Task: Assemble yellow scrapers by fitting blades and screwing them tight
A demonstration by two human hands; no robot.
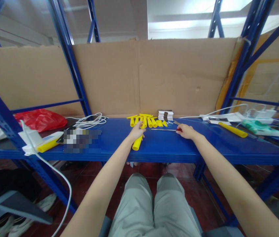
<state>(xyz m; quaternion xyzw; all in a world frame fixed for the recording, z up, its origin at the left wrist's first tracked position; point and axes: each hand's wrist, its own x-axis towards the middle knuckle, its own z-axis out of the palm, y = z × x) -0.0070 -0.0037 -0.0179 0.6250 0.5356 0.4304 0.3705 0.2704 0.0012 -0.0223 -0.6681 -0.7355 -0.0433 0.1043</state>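
On the blue tabletop, my left hand (pixel 136 131) is closed around a yellow T-shaped plastic handle (pixel 137 144), its wide round end toward me. The fingers of my right hand (pixel 186 131) are wrapped on the red grip of a screwdriver (pixel 162 129); its long metal shaft points left, low over the table. Behind my left hand lie several more yellow T-shaped handles (pixel 152 122) in a row. Small yellow flat pieces (pixel 162 123) and tiny light-coloured parts (pixel 170 122) sit to their right.
A banded stack of white cards (pixel 165 115) stands against the cardboard panel (pixel 169 75). To the left are a coiled white cable (pixel 90 121) and a red plastic bag (pixel 40 119). At right lie another yellow tube (pixel 233 129) and a green-and-white object (pixel 261 127). Blue shelf posts flank the table.
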